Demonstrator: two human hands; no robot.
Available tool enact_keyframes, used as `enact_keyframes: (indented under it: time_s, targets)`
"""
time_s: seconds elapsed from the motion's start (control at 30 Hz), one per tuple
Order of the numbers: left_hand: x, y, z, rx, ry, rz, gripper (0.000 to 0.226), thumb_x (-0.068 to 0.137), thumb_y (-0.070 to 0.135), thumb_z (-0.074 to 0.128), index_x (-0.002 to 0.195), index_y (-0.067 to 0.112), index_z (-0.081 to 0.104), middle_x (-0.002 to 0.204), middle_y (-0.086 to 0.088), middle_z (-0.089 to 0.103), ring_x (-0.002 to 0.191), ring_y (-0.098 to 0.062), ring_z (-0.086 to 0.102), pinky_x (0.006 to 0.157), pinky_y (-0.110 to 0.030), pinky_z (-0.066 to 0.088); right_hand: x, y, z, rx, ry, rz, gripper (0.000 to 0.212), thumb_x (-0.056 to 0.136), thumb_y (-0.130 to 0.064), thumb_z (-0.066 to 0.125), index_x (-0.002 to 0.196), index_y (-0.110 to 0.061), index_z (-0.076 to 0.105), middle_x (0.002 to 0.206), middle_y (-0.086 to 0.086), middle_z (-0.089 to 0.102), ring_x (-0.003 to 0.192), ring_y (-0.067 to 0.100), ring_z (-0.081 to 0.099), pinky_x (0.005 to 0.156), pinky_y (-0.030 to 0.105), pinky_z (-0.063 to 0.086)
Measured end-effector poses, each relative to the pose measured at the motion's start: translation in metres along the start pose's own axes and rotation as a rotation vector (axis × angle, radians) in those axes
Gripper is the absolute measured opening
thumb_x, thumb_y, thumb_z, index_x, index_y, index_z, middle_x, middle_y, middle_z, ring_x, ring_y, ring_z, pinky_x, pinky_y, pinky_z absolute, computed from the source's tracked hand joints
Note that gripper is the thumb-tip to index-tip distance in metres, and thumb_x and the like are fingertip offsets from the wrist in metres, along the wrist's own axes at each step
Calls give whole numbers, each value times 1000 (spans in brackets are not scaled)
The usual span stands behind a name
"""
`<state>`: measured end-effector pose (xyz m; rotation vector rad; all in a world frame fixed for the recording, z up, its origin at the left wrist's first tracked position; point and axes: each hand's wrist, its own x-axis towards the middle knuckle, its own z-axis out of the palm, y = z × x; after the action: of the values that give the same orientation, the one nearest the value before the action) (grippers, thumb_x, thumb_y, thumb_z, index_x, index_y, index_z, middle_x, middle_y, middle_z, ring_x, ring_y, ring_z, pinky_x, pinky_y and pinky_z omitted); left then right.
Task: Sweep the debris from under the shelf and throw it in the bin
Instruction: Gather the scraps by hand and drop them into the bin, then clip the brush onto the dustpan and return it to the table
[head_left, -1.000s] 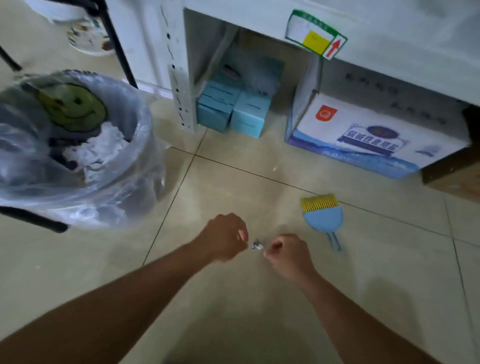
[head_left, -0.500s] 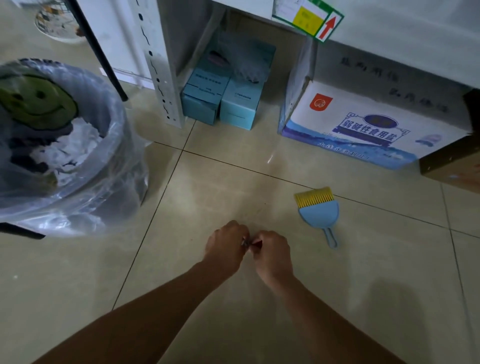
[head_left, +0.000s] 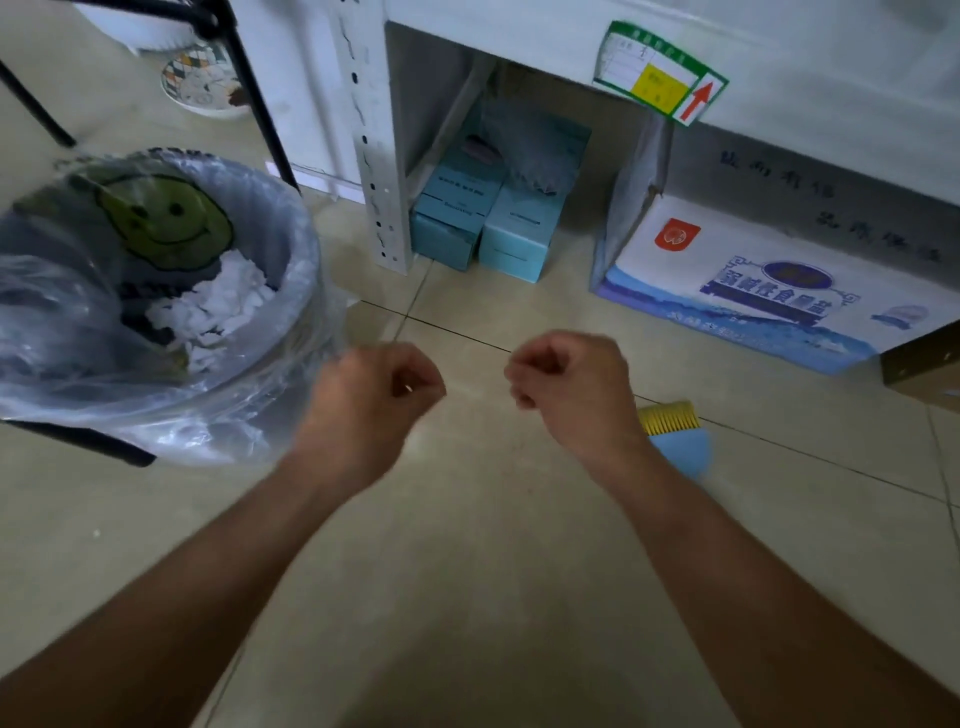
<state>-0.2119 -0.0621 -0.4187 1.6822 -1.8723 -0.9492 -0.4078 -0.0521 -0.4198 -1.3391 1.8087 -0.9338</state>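
Observation:
My left hand is curled shut just right of the bin, with a tiny bright scrap of debris pinched in its fingers. Apart from it, my right hand is closed in a loose fist, and nothing shows in it. Both hands hover above the tiled floor. The bin has a clear plastic liner and holds white crumpled paper and a green smiley bag. A small blue brush with yellow bristles lies on the floor, partly hidden behind my right wrist. The white metal shelf stands ahead.
Under the shelf sit two teal boxes and a white and blue carton. A brown box is at the right edge. Black stand legs and a patterned bowl are behind the bin.
Both hands were pinching a small scrap together low on the floor. They have lifted and parted, and the left hand has moved towards the bin.

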Motion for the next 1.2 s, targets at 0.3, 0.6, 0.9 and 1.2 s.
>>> enact_keyframes:
  time_s: [0.3,0.6,0.9,1.2]
  targets:
    - [11,-14,-171,30,340,-56,12,77,8,78,70,16,73,65,-2,73,56,-14,69,62,-40,63,26,-149,107,-71,-210,-504,9,74,-11,74,77,-18,79,72,-6,74,66,8,68,64,24,53]
    - [22,-37,-190,153,335,-197,12,81,11,75,77,22,73,82,-5,76,77,-23,73,81,-43,61,41,-176,136,-315,-305,-525,13,82,-10,66,83,-17,78,78,4,74,70,22,71,75,34,60]
    - [-5,3,-153,75,282,-48,12,86,19,69,74,24,72,65,10,74,56,-8,70,69,-39,62,33,-73,31,-38,2,-317,18,82,-13,68,96,-19,77,85,-7,75,77,9,70,77,26,56]
    - [-31,43,-14,50,-204,172,4,85,35,69,87,35,72,83,19,71,77,0,67,73,-27,57,-54,188,-94,-565,297,533,24,83,-27,67,92,-5,70,88,19,69,89,38,65,71,36,51]
